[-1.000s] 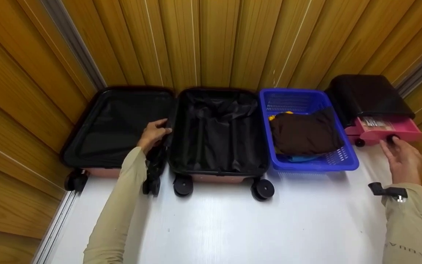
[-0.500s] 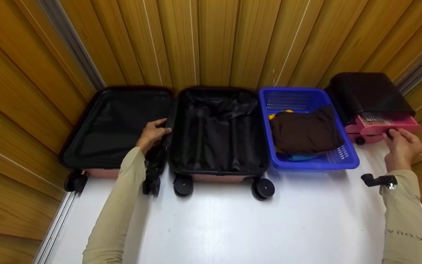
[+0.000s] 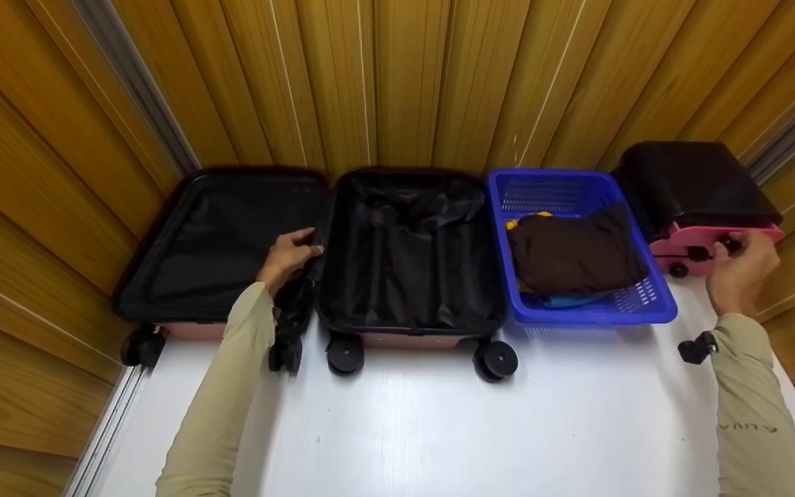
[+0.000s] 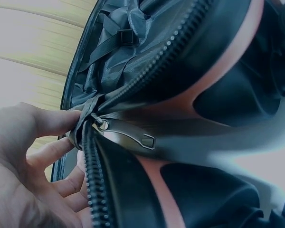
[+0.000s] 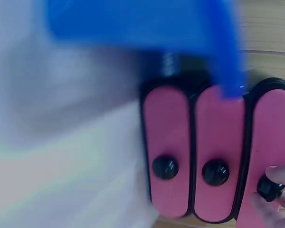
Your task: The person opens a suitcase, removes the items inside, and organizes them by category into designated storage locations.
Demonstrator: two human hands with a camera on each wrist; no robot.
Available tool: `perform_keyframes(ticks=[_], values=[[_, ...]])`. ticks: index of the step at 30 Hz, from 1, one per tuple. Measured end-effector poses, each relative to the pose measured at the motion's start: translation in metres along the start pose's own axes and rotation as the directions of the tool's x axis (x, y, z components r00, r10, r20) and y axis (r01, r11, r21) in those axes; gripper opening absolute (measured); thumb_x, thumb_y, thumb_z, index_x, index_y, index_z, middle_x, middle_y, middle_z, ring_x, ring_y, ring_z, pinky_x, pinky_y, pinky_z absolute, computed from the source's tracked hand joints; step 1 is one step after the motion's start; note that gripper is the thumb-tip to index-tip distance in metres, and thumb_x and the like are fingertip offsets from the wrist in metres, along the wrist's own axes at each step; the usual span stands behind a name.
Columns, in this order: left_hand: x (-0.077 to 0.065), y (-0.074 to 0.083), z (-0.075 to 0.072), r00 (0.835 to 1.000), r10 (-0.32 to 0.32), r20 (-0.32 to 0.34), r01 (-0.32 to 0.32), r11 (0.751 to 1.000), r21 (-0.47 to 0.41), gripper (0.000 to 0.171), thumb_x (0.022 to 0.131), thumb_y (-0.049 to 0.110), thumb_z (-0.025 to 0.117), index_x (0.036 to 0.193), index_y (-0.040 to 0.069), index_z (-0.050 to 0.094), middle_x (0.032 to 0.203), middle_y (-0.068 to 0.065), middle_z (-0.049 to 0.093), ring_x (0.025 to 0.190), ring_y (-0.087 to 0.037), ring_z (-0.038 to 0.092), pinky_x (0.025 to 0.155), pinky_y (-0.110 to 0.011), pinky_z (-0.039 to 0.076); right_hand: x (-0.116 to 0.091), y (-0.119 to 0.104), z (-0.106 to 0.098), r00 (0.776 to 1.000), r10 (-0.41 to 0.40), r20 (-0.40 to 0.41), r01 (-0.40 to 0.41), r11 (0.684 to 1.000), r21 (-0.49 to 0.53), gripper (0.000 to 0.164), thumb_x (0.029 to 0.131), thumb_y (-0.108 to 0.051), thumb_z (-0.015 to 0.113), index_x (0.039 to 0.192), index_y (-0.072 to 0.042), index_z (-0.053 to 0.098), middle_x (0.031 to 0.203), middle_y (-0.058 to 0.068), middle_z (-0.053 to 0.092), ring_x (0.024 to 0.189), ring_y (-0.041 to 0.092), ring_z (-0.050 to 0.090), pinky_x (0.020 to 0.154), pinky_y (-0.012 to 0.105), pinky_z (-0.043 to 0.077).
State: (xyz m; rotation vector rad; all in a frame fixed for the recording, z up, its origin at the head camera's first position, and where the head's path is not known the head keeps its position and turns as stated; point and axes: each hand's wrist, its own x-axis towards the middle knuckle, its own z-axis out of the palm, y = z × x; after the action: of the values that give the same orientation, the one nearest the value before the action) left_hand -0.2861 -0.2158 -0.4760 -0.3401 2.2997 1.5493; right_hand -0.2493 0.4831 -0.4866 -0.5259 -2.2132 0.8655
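Observation:
An open suitcase lies flat, its black-lined left half (image 3: 225, 235) and right half (image 3: 408, 269) side by side. My left hand (image 3: 288, 261) is at the edge where the halves meet. In the left wrist view, thumb and fingers pinch the dark fabric there, beside the metal zip puller (image 4: 146, 141). At the far right stands a small black drawer unit (image 3: 704, 181) with pink drawer fronts. My right hand (image 3: 742, 275) pinches the round black knob (image 5: 268, 188) of the top pink drawer (image 5: 271, 135), which looks pushed in or nearly so. The right wrist view crops most of that hand.
Between suitcase and drawer unit stands a blue plastic basket (image 3: 496, 228) holding a folded dark brown garment (image 3: 570, 250), with yellow and light blue cloth under it. Black suitcase wheels (image 3: 495, 360) face the front. Wood-panelled walls (image 3: 404, 83) rise behind the white surface (image 3: 425, 428).
The top drawer, half pulled out with packets visible inside, has slid back into the unit as my right hand moved away from me with its knob. My left hand has stayed in place.

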Motion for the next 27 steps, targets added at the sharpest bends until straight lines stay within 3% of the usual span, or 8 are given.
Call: perform_keyframes(ticks=[3, 5, 8, 12, 16, 20, 23, 27], values=[[0.000, -0.002, -0.001, 1.000, 0.001, -0.005, -0.001, 1.000, 0.001, 0.065, 0.104, 0.019, 0.060, 0.165, 0.020, 0.036, 0.168, -0.015, 0.035, 0.142, -0.035, 0.048, 0.117, -0.055, 0.041, -0.002, 0.002, 0.004, 0.989, -0.131, 0.068, 0.134, 0.990, -0.053, 0.021, 0.103, 0.003, 0.054, 0.118, 0.016, 0.058, 0.119, 0.034, 0.056, 0.119, 0.049, 0.049, 0.111, 0.055, 0.036], [0.000, -0.003, -0.002, 1.000, 0.001, -0.005, -0.001, 1.000, 0.005, 0.065, 0.104, 0.020, 0.060, 0.165, 0.020, 0.036, 0.167, -0.014, 0.036, 0.138, -0.034, 0.051, 0.116, -0.054, 0.041, -0.001, 0.003, 0.006, 0.971, -0.211, 0.108, 0.221, 0.971, -0.092, 0.020, 0.104, 0.006, 0.049, 0.118, 0.017, 0.057, 0.122, 0.038, 0.054, 0.118, 0.056, 0.047, 0.108, 0.064, 0.035], [-0.001, -0.006, -0.005, 1.000, -0.001, -0.010, 0.001, 1.000, 0.018, 0.065, 0.104, 0.021, 0.060, 0.164, 0.021, 0.036, 0.159, -0.015, 0.047, 0.112, -0.027, 0.058, 0.102, -0.044, 0.049, -0.001, 0.007, 0.009, 0.933, -0.323, 0.157, 0.345, 0.927, -0.149, 0.022, 0.103, 0.010, 0.043, 0.118, 0.018, 0.057, 0.122, 0.038, 0.053, 0.113, 0.059, 0.046, 0.102, 0.069, 0.038], [-0.004, -0.009, -0.009, 1.000, -0.013, -0.009, 0.014, 1.000, 0.019, 0.065, 0.104, 0.020, 0.061, 0.164, 0.021, 0.037, 0.150, -0.015, 0.054, 0.089, -0.020, 0.051, 0.085, -0.036, 0.042, -0.004, 0.014, 0.015, 0.887, -0.424, 0.180, 0.456, 0.865, -0.207, 0.022, 0.101, 0.015, 0.040, 0.115, 0.018, 0.058, 0.120, 0.039, 0.052, 0.109, 0.061, 0.046, 0.097, 0.074, 0.042], [-0.005, -0.010, -0.011, 1.000, -0.007, -0.005, 0.007, 1.000, 0.009, 0.065, 0.104, 0.020, 0.061, 0.164, 0.021, 0.037, 0.154, -0.015, 0.052, 0.092, -0.019, 0.051, 0.087, -0.036, 0.043, -0.007, 0.018, 0.020, 0.863, -0.481, 0.155, 0.505, 0.830, -0.235, 0.020, 0.098, 0.018, 0.041, 0.111, 0.017, 0.057, 0.118, 0.039, 0.052, 0.108, 0.063, 0.047, 0.091, 0.077, 0.043], [-0.005, -0.011, -0.013, 1.000, 0.013, -0.021, -0.013, 1.000, 0.005, 0.064, 0.103, 0.019, 0.063, 0.163, 0.020, 0.040, 0.105, -0.005, 0.067, 0.072, -0.013, 0.047, 0.073, -0.031, 0.043, -0.007, 0.017, 0.022, 0.858, -0.492, 0.146, 0.513, 0.827, -0.229, 0.019, 0.096, 0.019, 0.042, 0.109, 0.018, 0.056, 0.119, 0.039, 0.052, 0.108, 0.063, 0.047, 0.092, 0.076, 0.042], [-0.004, -0.013, -0.015, 1.000, 0.017, -0.026, -0.017, 1.000, -0.004, 0.063, 0.103, 0.018, 0.063, 0.163, 0.020, 0.041, 0.064, 0.006, 0.043, 0.053, -0.010, 0.032, 0.058, -0.027, 0.035, -0.007, 0.013, 0.024, 0.864, -0.482, 0.148, 0.503, 0.840, -0.203, 0.017, 0.095, 0.020, 0.044, 0.108, 0.020, 0.055, 0.122, 0.040, 0.052, 0.109, 0.063, 0.046, 0.096, 0.073, 0.040], [-0.006, -0.014, -0.016, 0.999, 0.028, -0.017, -0.028, 0.999, -0.021, 0.064, 0.104, 0.018, 0.062, 0.163, 0.017, 0.039, 0.053, 0.011, 0.033, 0.048, -0.007, 0.028, 0.056, -0.026, 0.033, -0.007, 0.009, 0.027, 0.882, -0.445, 0.154, 0.467, 0.869, -0.164, 0.020, 0.090, 0.022, 0.055, 0.109, 0.021, 0.054, 0.129, 0.041, 0.051, 0.114, 0.063, 0.045, 0.103, 0.071, 0.038]])
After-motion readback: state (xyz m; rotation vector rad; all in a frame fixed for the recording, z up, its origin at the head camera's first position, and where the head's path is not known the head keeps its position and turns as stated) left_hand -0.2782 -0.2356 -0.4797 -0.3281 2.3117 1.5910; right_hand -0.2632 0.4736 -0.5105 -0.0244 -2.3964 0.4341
